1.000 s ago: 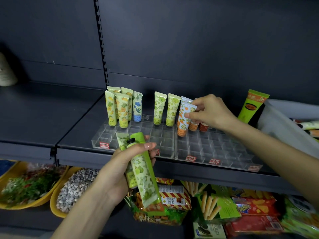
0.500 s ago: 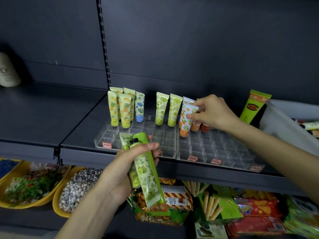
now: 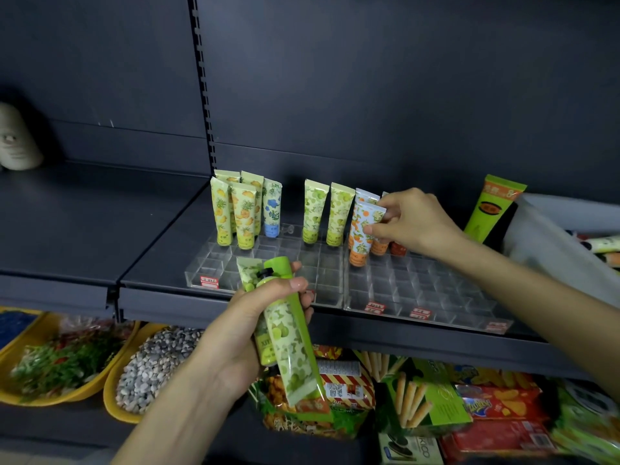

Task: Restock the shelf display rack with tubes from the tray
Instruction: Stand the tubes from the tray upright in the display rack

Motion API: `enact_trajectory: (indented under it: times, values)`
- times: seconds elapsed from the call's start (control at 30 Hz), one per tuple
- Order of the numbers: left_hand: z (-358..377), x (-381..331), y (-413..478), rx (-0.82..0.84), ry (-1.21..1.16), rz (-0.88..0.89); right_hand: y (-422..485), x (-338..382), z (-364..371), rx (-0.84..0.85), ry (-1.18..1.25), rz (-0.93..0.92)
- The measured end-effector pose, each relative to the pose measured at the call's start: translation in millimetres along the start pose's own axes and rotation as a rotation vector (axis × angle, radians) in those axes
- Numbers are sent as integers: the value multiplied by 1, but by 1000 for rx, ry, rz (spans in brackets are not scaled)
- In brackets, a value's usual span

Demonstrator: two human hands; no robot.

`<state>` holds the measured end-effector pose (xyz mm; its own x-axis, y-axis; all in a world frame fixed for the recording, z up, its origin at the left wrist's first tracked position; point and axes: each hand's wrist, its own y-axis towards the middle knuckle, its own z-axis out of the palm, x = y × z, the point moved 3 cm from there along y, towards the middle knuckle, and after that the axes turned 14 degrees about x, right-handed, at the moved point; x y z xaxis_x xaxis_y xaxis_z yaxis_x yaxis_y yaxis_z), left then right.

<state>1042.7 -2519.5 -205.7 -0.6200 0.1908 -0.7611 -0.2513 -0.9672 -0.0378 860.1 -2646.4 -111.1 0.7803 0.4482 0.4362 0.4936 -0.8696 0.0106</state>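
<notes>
While standing behind the person's shoulder, noted nearest the floor: a lower shelf with two yellow bins, one heaped with grey-white pebbly pieces, and beside them a crowd of snack packs.

Left grip: fingers and thumb curled round two lime-print tubes, held in front of the shelf lip, caps up, crimped ends down over the snacks.

Shelf: dark grey metal, matt. Its front edge carries two clear compartment racks side by side, left rack and right rack, with red price labels along their fronts. Most front cells stand empty, so there is open room between the shelf lip and the filled back rows.

Right grip: thumb and fingers pinch the top of an orange-print tube, cap down in the right rack near its back left corner. Cannot tell if it is fully seated.

Back rows, upright, cap down: pineapple-print tubes, a blue-flower tube, two lime tubes.

Far right: a pale tray holding more tubes, tilted against the shelf, and a tall green tube leaning just beside it.

Behind: dark back panel with a slotted upright. On the neighbouring shelf at far left, a pale object.
</notes>
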Motion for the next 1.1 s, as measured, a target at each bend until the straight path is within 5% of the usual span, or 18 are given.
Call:
enact_trajectory:
  times: [0.27, 0.47, 1.1]
  values:
    - [20, 0, -11, 18, -50, 70, -49, 19, -22, -225, 117, -42]
    - [42, 5, -2, -46, -120, 109, -114, 52, 37, 211, 594, -119]
    - [55, 9, -7, -285, -153, 159, -99, 63, 62, 300, 362, -50]
